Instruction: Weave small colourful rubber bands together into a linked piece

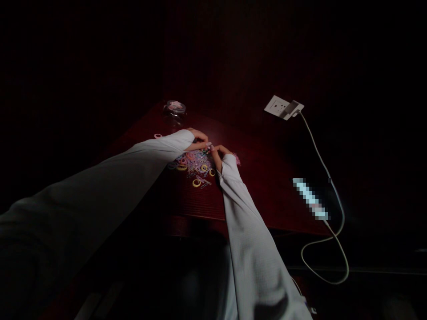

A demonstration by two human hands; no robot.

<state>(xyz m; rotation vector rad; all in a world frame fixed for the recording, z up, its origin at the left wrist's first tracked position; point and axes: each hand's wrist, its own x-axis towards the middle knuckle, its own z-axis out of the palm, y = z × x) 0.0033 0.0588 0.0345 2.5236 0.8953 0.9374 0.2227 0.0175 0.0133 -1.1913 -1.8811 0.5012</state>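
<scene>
Both hands meet just above a pile of small colourful hair ties and hair clips (pixel 191 165) on the dark red table. The fingertips of my left hand (pixel 199 138) are pinched together, coming in from the left. Facing it, my right hand (pixel 219 154) is also closed in a pinch. A small pale, shiny piece (pixel 209 146) shows between the fingertips; its kind is too small to make out. A yellow hair tie (pixel 196 182) lies at the near edge of the pile. Pink items (pixel 236 159) show partly behind my right wrist.
A clear jar (pixel 175 116) with a decorated lid stands at the back left, with a pink hair tie (pixel 158 136) nearer. To the right are a wall socket (pixel 276 106) with a charger, a white cable (pixel 315 142) and a blurred phone-like device (pixel 310 198). Surroundings are very dark.
</scene>
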